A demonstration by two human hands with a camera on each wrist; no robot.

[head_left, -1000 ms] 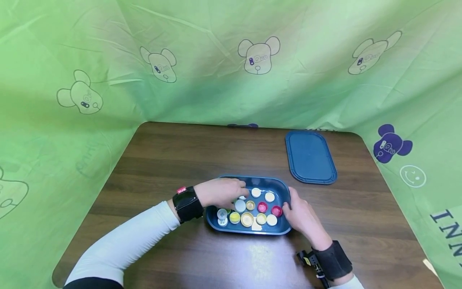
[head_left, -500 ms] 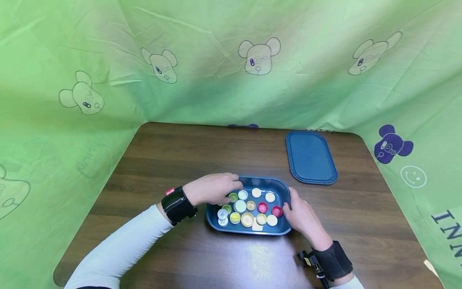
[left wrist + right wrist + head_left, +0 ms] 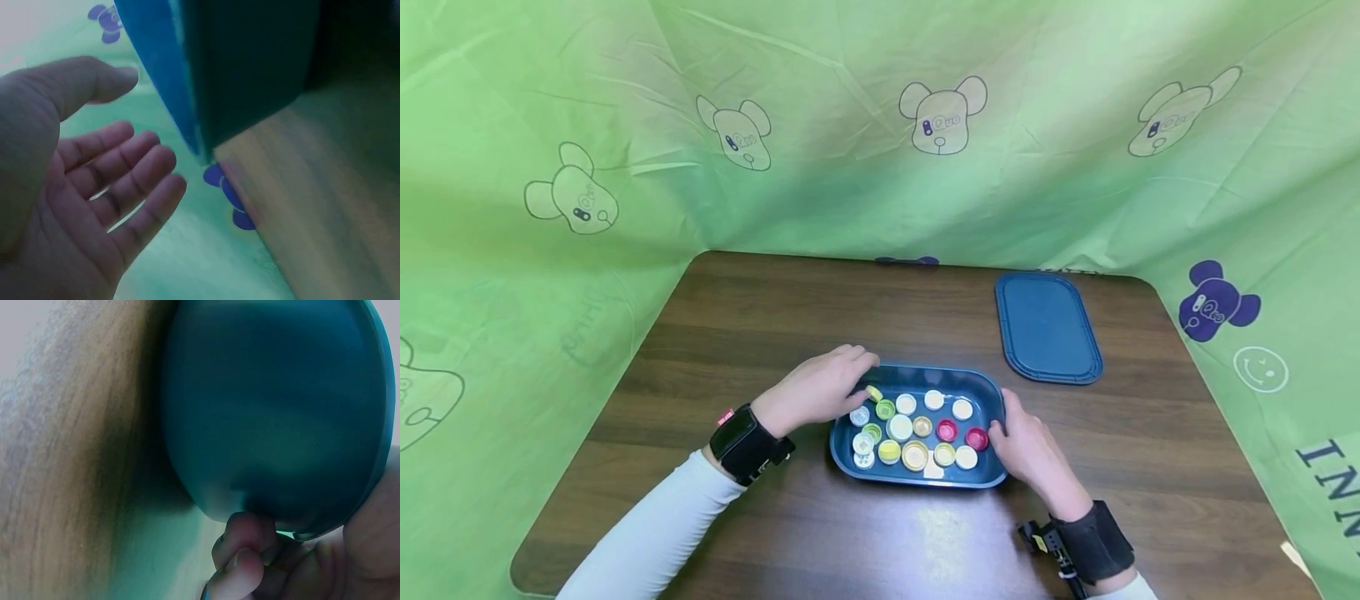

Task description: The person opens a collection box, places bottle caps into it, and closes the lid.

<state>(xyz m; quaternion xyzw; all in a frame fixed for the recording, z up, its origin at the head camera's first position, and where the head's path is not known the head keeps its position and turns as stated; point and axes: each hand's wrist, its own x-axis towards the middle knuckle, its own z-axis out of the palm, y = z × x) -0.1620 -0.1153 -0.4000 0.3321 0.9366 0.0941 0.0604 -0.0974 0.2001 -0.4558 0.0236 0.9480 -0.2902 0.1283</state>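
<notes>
A blue tray (image 3: 919, 482) holding several bottle caps (white, yellow, green, pink) sits on the wooden table near me. My left hand (image 3: 842, 379) hovers at the tray's far left corner with its fingers relaxed. In the left wrist view the left hand (image 3: 106, 187) shows a bare palm beside the tray's wall (image 3: 250, 69). A yellow-green cap (image 3: 874, 393) lies tilted just by the fingertips. My right hand (image 3: 1011, 429) grips the tray's right rim, with the fingers (image 3: 244, 540) curled against the outer wall (image 3: 275, 412).
The tray's flat blue lid (image 3: 1048, 327) lies at the back right of the table (image 3: 760, 317). Green cloth with bear prints (image 3: 940, 117) hangs behind and on both sides. A dark wristband sits on each wrist.
My left hand has drawn back out of the tray towards the left, uncovering the caps on that side. The right hand and the tray have stayed put.
</notes>
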